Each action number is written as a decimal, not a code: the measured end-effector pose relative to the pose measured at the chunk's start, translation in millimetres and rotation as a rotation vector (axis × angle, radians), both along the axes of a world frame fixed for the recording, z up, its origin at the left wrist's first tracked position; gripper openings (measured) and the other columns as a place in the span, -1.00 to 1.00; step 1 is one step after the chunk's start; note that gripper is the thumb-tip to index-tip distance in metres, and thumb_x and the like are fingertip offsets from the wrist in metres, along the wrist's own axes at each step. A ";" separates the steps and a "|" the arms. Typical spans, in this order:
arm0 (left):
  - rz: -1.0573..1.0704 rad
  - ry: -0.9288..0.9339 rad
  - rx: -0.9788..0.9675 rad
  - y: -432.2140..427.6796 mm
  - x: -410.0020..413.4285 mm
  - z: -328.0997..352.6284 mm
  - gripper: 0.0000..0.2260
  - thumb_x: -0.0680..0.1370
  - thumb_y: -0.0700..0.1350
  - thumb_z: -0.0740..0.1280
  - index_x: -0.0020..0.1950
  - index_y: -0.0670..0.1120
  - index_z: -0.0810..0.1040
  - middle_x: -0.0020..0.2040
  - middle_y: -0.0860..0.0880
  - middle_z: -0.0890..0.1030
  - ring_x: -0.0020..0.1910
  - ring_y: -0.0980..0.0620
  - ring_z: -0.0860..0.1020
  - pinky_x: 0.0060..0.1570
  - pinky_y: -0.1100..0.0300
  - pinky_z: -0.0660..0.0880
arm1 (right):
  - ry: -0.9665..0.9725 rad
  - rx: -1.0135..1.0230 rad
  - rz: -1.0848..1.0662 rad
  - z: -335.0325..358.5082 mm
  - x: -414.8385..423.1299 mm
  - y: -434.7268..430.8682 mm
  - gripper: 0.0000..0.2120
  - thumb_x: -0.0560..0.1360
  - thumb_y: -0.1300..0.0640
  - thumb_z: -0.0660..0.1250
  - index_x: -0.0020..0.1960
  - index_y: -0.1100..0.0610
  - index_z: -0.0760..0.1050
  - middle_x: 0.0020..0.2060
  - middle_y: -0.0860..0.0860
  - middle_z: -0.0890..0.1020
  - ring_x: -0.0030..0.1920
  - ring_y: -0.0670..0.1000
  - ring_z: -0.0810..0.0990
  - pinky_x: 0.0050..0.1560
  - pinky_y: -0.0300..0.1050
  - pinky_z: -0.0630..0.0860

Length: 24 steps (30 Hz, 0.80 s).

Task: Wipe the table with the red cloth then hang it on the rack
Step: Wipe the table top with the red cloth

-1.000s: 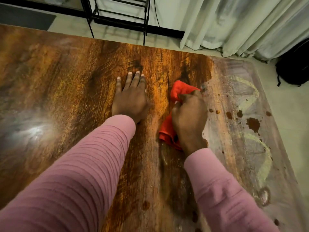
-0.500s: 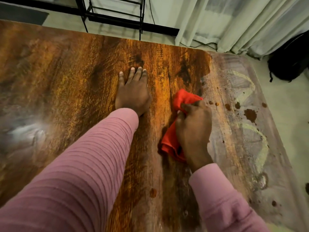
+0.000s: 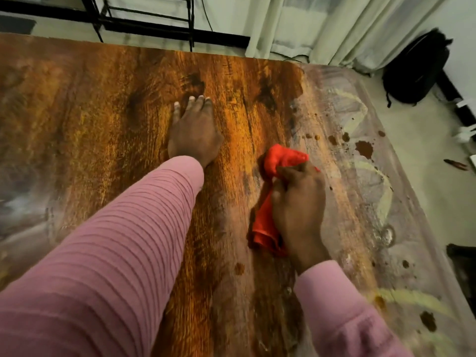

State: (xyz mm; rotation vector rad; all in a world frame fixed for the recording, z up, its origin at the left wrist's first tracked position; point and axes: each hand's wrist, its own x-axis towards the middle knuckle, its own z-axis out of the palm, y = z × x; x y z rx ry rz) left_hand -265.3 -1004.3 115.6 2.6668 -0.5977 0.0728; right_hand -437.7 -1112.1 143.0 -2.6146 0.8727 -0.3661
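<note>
One wooden table (image 3: 108, 119); brown stains and pale smears along its right side; one black rack (image 3: 144, 19) beyond its far edge; left hand (image 3: 194, 132) flat, fingers extended, palm on the surface; right hand (image 3: 298, 204) fisted around one red cloth (image 3: 268, 202), bunched against the tabletop.

Floor (image 3: 422, 161): pale, smooth, running along the far and right sides of the room.
Curtains (image 3: 334, 27): pale, hanging in folds to the floor at the far right.
Backpack (image 3: 417, 68): black, resting on the floor near the curtains.
Baseboard (image 3: 219, 38): dark strip along the far wall.
Mat (image 3: 15, 24): dark, at the far left on the floor.
Light: warm, dim, with soft glare at the left.
</note>
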 end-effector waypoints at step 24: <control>0.024 0.054 0.125 87.9 -132.3 2.6 -0.53 0.62 -0.08 0.03 0.53 -0.12 0.16 0.56 -0.14 0.11 0.54 -0.12 0.03 0.49 -0.11 -0.09 | 0.024 0.047 0.334 0.4 -84.1 67.4 -0.76 0.47 0.14 0.35 0.12 0.04 0.62 0.06 -0.02 0.54 0.08 0.08 0.45 0.00 -0.02 0.51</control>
